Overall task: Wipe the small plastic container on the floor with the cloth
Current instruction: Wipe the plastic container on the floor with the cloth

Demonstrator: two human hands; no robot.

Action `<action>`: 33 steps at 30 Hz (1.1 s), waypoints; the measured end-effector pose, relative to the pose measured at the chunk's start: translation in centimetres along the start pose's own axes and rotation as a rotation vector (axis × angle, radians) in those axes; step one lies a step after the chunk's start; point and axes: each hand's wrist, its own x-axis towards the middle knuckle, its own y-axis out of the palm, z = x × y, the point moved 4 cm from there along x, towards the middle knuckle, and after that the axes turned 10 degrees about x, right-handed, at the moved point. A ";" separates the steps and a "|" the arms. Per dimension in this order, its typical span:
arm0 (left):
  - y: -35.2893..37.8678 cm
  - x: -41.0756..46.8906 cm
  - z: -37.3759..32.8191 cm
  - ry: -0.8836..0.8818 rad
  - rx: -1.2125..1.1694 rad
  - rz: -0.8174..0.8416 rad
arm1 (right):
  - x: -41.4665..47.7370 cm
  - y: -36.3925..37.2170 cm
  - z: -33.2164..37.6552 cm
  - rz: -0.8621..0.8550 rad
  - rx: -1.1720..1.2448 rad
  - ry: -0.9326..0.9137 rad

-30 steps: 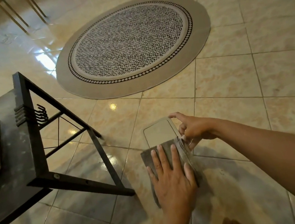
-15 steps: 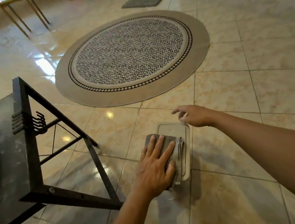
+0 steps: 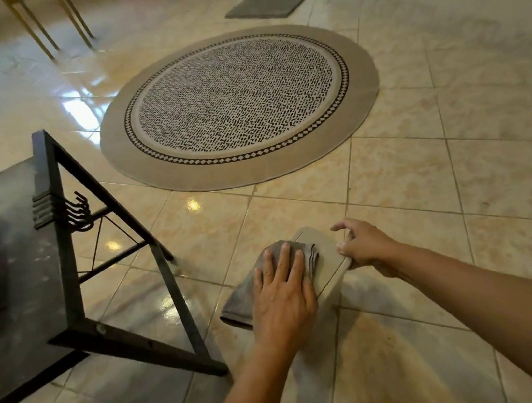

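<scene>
head view: unlabelled plastic container (image 3: 329, 260)

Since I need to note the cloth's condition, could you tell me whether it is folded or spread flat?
Folded: the cloth shows stacked layered edges beside the left hand pressing it onto the container.

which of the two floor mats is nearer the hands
The round patterned rug is nearer; the small grey rectangular mat lies beyond it, by the far wall.
</scene>
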 end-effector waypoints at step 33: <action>-3.1 0.9 -0.1 0.066 0.047 -0.094 | -1.3 -0.2 0.6 0.281 -0.044 -0.046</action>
